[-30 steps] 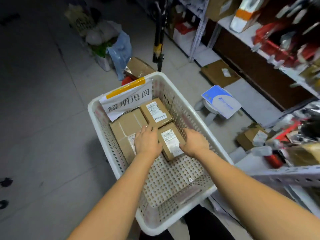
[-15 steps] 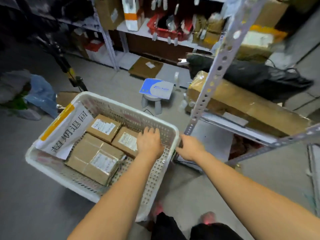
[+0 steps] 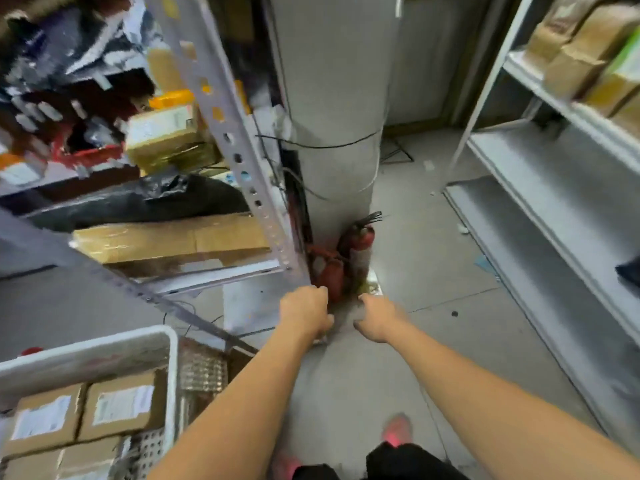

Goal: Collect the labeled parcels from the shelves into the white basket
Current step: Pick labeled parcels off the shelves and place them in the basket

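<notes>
Left hand [image 3: 304, 313] and right hand [image 3: 377, 317] reach forward, loosely curled, empty. White basket [image 3: 86, 355], holding boxed parcels [image 3: 121, 407], sits low-left. A labeled shelf parcel [image 3: 162, 133] lies up-left, nearer the left hand.

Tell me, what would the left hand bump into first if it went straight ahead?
Probably the small red fire extinguisher, just ahead of the left hand; depth is unclear.

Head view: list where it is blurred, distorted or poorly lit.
Head view: motion smear is worst on the shelf goods upper left; the right hand is blurred, the left hand sharper; the wide lens tilts the shelf upright; light is dim and flat; parcel labels in the white basket are unreadable.
</notes>
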